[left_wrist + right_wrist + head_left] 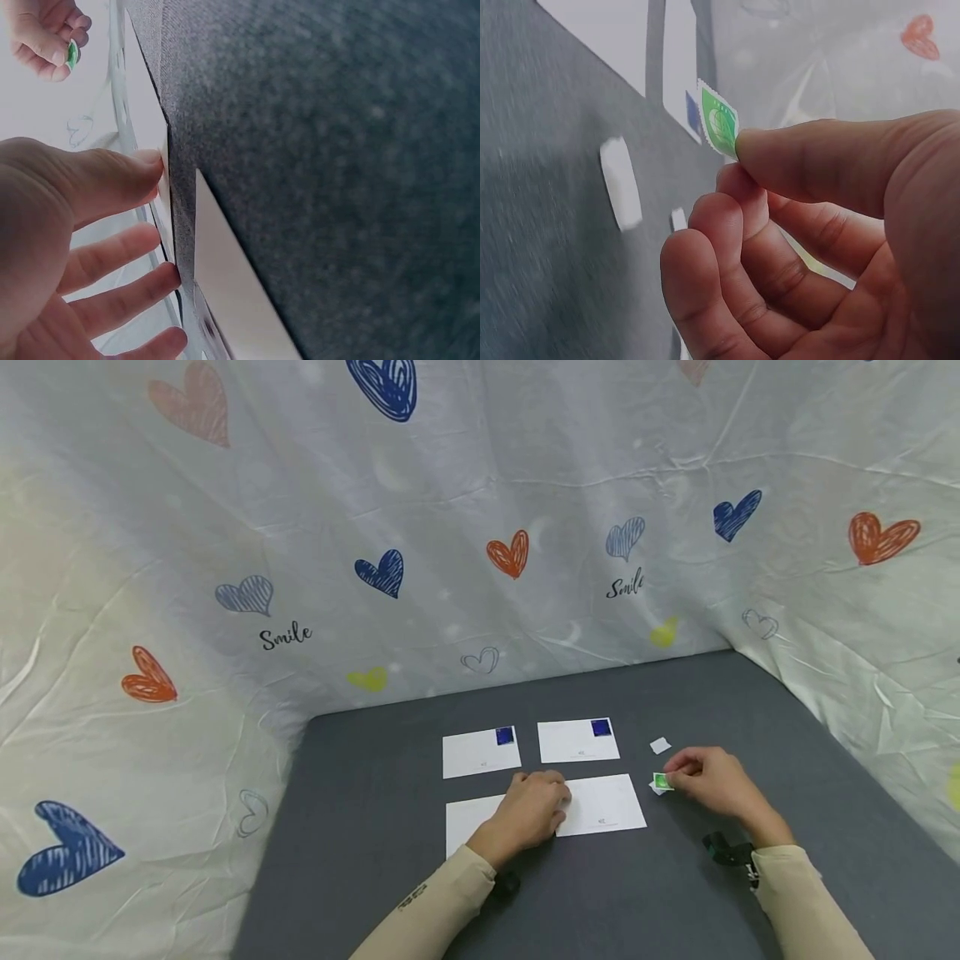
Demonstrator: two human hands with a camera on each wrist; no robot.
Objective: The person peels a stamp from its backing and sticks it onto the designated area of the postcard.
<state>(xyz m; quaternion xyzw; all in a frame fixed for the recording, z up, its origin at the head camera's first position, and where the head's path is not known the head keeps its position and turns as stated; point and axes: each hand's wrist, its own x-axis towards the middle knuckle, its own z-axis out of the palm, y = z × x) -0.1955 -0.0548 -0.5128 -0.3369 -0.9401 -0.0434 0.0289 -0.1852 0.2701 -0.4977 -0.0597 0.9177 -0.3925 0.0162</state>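
Note:
My left hand (528, 806) rests at the left edge of a white envelope (603, 810) in the front row. In the left wrist view its thumb lies on that envelope's edge, with the other fingers spread and fairly straight. Another front envelope (468, 818) lies to the left, partly hidden by this hand. My right hand (712, 781) pinches a green postage stamp (718, 120) between thumb and fingertips, right of the front envelopes. The stamp has a scalloped white border and is held above the table in the right wrist view. Below it lies a small white piece of paper (655, 790).
Behind the front row lie two white envelopes, left (476, 758) and right (573, 745), each with a blue stamp in its upper right corner. Another small white piece of paper (660, 745) lies on the dark grey table (360, 827). A heart-patterned curtain (435, 635) surrounds the table's back and sides.

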